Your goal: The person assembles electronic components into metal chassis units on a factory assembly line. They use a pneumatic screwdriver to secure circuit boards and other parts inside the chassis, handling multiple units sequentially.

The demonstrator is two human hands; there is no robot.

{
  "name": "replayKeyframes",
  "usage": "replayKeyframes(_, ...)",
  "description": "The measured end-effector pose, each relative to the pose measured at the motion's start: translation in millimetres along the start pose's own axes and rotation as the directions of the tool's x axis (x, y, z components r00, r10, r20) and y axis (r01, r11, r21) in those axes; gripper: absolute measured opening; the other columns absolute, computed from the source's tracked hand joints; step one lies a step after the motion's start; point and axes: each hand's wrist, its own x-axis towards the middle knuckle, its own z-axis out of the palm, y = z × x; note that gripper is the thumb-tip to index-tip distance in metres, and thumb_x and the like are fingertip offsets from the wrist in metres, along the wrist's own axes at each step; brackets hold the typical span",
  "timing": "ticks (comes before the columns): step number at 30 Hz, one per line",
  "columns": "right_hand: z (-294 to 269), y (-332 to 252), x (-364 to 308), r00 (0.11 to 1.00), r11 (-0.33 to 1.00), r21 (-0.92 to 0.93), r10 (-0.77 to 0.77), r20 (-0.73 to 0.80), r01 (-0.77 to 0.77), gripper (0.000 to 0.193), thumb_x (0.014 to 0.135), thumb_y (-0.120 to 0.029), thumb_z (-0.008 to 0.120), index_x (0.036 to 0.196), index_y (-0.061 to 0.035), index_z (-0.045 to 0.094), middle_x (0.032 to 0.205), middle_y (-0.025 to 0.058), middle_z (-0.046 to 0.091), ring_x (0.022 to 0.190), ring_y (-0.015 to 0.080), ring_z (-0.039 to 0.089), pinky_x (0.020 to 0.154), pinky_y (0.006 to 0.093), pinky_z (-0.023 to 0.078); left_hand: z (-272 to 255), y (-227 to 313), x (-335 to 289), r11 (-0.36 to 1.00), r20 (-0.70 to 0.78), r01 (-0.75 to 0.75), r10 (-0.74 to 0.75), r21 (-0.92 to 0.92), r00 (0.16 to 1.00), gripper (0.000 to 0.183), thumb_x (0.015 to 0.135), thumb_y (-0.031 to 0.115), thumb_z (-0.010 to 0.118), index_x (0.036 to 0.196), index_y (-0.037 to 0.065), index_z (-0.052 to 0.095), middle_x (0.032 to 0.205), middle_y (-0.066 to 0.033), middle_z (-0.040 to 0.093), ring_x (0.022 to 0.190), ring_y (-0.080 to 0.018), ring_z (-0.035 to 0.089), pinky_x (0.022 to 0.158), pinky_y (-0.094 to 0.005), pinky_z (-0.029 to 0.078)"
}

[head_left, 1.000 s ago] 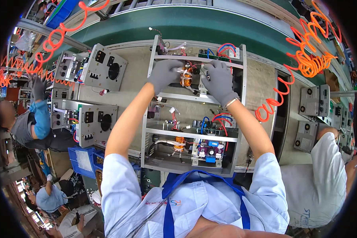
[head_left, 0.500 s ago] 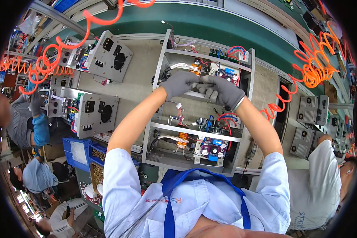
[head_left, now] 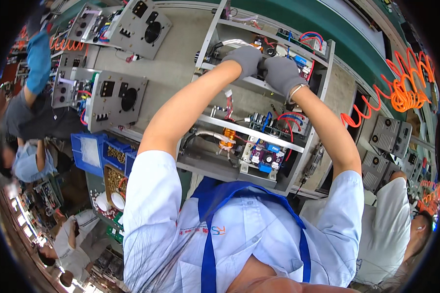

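Note:
Both hands wear grey gloves and work over the far open metal chassis (head_left: pixel 326 73). My left hand (head_left: pixel 246 60) is closed above its near inner edge, beside a copper-wound coil and white cable (head_left: pixel 235 42). Close to its right, my right hand (head_left: pixel 283 75) has its fingers curled, next to a board with blue components (head_left: pixel 300 62). Whatever the fingers hold is hidden beneath the gloves. Nearer to me lies a second open chassis (head_left: pixel 215 172), with an orange copper coil (head_left: pixel 227 139), a purple circuit board (head_left: pixel 267 155) and red and blue wires (head_left: pixel 292 119).
Two grey fan-panel units (head_left: pixel 116 101) stand at left, near a co-worker's blue sleeve (head_left: pixel 37 63). Blue bins (head_left: pixel 89 152) with small brass parts lie below them. Orange coiled hoses (head_left: pixel 407 93) hang at right. A power screwdriver (head_left: pixel 314 161) lies beside the near chassis; another person sits at right.
The view has shifted, so the chassis appear higher and further right. My hands have drawn slightly apart and dipped over the far chassis. The co-worker at left has raised an arm.

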Motion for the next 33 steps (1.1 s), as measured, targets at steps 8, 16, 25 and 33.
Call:
replayKeyframes(8, -42.9, -31.6, -148.0, 0.981, 0.834, 0.521, -0.125, -0.146, 0.183, 0.024, 0.086, -0.028, 0.059, 0.102, -0.0108, 0.063, 0.084, 0.0125, 0.064, 0.077, 0.03, 0.064, 0.068, 0.0406, 0.051, -26.3, -4.9, -195.7, 0.847, -0.311, -0.09, -0.092, -0.524, 0.946, 0.025, 0.083, 0.012, 0.063, 0.108, 0.009, 0.065, 0.102, -0.011, 0.066, 0.09, -0.0232, 0.065, 0.078, -0.0338, 0.052)
replayKeyframes(16, 59.5, -121.7, -206.6, 0.985, 0.766, 0.623, -0.168, -0.046, 0.16, 0.036, 0.082, -0.018, 0.061, 0.116, -0.0077, 0.056, 0.089, 0.0154, 0.065, 0.081, 0.0327, 0.063, 0.074, 0.0407, 0.05, 52.0, 34.3, -272.6, 0.989, -0.254, -0.083, 0.113, 0.125, 0.961, 0.031, 0.076, 0.01, 0.062, 0.107, 0.016, 0.063, 0.09, -0.0074, 0.061, 0.081, -0.0268, 0.061, 0.071, -0.0403, 0.05)
replayKeyframes(25, 35.2, -99.0, -211.8, 0.977, 0.136, 0.98, 0.175, 0.122, -0.146, 0.023, 0.09, -0.011, 0.056, 0.108, 0.0002, 0.063, 0.079, 0.0047, 0.064, 0.065, 0.0073, 0.059, 0.057, 0.0228, 0.049, 53.2, 53.3, -262.4, 0.963, -0.435, -0.072, -0.05, -0.26, 0.899, 0.035, 0.079, 0.002, 0.058, 0.113, 0.013, 0.059, 0.09, -0.0092, 0.061, 0.083, -0.0278, 0.061, 0.071, -0.0364, 0.05)
replayKeyframes(33, 40.4, -104.4, -208.7, 0.986, 0.182, 0.982, 0.168, 0.022, -0.053, 0.028, 0.088, -0.012, 0.056, 0.114, 0.0002, 0.059, 0.087, 0.0056, 0.064, 0.069, 0.0084, 0.061, 0.059, 0.0233, 0.049, 63.9, 55.4, -281.7, 0.736, -0.243, -0.295, 0.182, -0.609, 0.953, 0.03, 0.081, 0.006, 0.064, 0.111, 0.008, 0.064, 0.103, -0.0073, 0.064, 0.099, -0.018, 0.059, 0.086, -0.0322, 0.048)
